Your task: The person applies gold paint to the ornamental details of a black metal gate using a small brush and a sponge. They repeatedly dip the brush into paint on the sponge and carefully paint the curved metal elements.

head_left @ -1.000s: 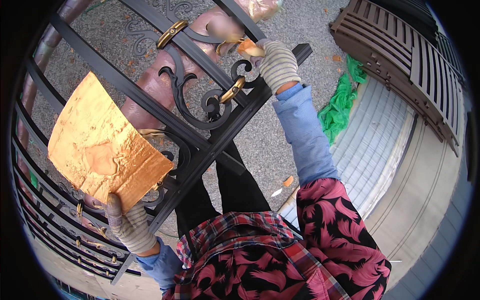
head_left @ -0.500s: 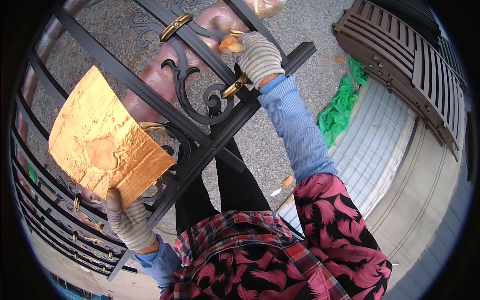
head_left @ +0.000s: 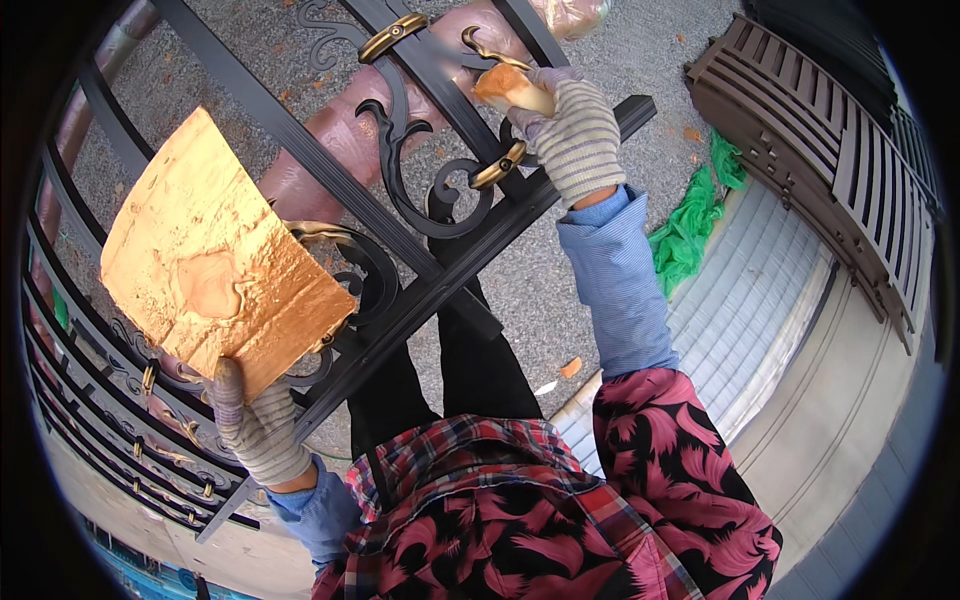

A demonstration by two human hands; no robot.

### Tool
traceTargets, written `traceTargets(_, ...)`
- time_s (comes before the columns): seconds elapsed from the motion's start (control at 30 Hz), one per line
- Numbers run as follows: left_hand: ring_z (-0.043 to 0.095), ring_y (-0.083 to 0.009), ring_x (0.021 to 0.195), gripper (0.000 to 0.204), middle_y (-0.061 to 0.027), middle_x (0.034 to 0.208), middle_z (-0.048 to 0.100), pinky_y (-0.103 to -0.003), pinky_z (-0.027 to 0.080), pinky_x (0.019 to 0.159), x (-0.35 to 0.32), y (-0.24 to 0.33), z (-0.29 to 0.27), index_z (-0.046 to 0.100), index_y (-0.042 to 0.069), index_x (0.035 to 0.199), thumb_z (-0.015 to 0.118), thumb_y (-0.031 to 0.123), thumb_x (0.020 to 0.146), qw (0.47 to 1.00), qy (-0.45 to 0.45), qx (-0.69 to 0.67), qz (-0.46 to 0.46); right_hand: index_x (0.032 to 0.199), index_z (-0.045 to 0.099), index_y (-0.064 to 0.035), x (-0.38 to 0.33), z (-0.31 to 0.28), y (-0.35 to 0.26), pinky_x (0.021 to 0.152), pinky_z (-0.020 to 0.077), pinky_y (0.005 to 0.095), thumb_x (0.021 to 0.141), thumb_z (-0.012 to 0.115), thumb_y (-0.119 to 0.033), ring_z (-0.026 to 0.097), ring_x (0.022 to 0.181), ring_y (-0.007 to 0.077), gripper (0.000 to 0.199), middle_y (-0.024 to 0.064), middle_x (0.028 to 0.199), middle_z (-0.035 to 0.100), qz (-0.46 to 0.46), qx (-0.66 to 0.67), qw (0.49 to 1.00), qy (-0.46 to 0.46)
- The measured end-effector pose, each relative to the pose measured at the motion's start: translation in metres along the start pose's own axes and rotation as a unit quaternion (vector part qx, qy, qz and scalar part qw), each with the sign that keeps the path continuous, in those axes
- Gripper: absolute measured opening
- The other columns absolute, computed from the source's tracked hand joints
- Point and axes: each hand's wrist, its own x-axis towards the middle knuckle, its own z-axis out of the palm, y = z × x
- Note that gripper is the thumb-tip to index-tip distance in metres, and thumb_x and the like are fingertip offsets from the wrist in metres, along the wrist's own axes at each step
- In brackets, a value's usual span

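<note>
My left hand (head_left: pixel 258 430), in a striped glove, grips the lower edge of a board (head_left: pixel 160 235) coated in gold paint, a thick smear at its middle. It is held over the black metal railing (head_left: pixel 430 285). In my gloved right hand (head_left: pixel 578 140) is a pale sponge (head_left: pixel 535 97), its tip stained orange-gold. The sponge lies close to a scroll leaf with a gold tip (head_left: pixel 490 48), beside an upright bar; whether they touch I cannot tell. Just below the right hand, a gold collar (head_left: pixel 498 165) joins a black scroll (head_left: pixel 450 215) to the bar.
Behind the railing lies a long roll in pinkish plastic wrap (head_left: pixel 330 150) on grey gravelly ground. Crumpled green plastic (head_left: pixel 685 235) and a whitish ribbed sheet (head_left: pixel 745 300) lie to the right. Farther right rests a brown slatted panel (head_left: pixel 800 130). More railings with gold details (head_left: pixel 135 455) extend at left.
My right hand has drawn slightly right and toward me, turning so more of the sponge and the gold leaf tip show. The view has shifted a little; my left hand keeps its hold on the board.
</note>
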Motion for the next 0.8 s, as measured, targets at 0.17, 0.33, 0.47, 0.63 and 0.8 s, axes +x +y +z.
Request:
traceTargets(0.17, 0.038, -0.0279, 0.115, 0.071, -0.0126, 0.125, 0.038, -0.045, 0.029, 0.099, -0.004, -0.005, 0.011, 0.029, 0.006, 0.13, 0.067, 0.018, 0.07, 1.0, -0.01, -0.008, 0.009, 0.097, 0.06, -0.0082, -0.018, 0.008, -0.044, 0.076, 0.046, 0.0376, 0.061, 0.072, -0.018, 0.055, 0.087, 0.0282, 0.039, 0.0129, 0.094, 0.057, -0.077, -0.003, 0.995, -0.07)
traceTargets(0.33, 0.039, -0.0256, 0.115, 0.065, -0.0124, 0.125, 0.04, -0.041, 0.027, 0.101, -0.004, -0.005, 0.009, 0.031, 0.002, 0.127, 0.065, 0.016, 0.073, 0.998, -0.038, -0.04, 0.002, 0.098, 0.058, -0.0035, 0.018, 0.032, -0.072, 0.074, 0.0457, 0.0358, 0.067, 0.067, -0.022, 0.058, 0.082, 0.0291, 0.037, 0.0147, 0.087, 0.06, -0.12, -0.023, 0.99, -0.064)
traceTargets(0.47, 0.041, -0.0258, 0.113, 0.065, -0.0114, 0.123, 0.042, -0.04, 0.03, 0.099, -0.006, -0.005, 0.018, 0.033, 0.003, 0.127, 0.066, 0.016, 0.072, 0.998, -0.039, -0.047, -0.006, 0.085, 0.062, -0.0029, 0.038, 0.047, -0.078, 0.064, 0.0483, 0.0364, 0.07, 0.063, -0.025, 0.06, 0.071, 0.0283, 0.027, 0.0141, 0.077, 0.062, -0.072, -0.098, 0.979, -0.161)
traceTargets(0.63, 0.042, -0.0259, 0.113, 0.066, -0.0104, 0.122, 0.043, -0.041, 0.032, 0.098, -0.011, 0.0, 0.001, 0.033, 0.006, 0.127, 0.067, 0.016, 0.071, 0.999, 0.012, -0.046, 0.006, 0.083, 0.062, -0.0051, -0.006, 0.052, -0.09, 0.062, 0.0476, 0.0372, 0.071, 0.061, -0.021, 0.059, 0.069, 0.0291, 0.02, 0.0135, 0.073, 0.061, -0.093, -0.072, 0.965, -0.235)
traceTargets(0.8, 0.041, -0.0251, 0.113, 0.061, -0.0101, 0.122, 0.043, -0.04, 0.031, 0.098, -0.011, 0.001, 0.004, 0.034, 0.005, 0.126, 0.064, 0.016, 0.073, 0.998, -0.02, -0.053, 0.015, 0.087, 0.059, -0.0035, -0.009, 0.019, -0.061, 0.066, 0.0469, 0.0369, 0.065, 0.066, -0.017, 0.058, 0.073, 0.0299, 0.027, 0.0138, 0.077, 0.06, -0.053, -0.06, 0.985, -0.151)
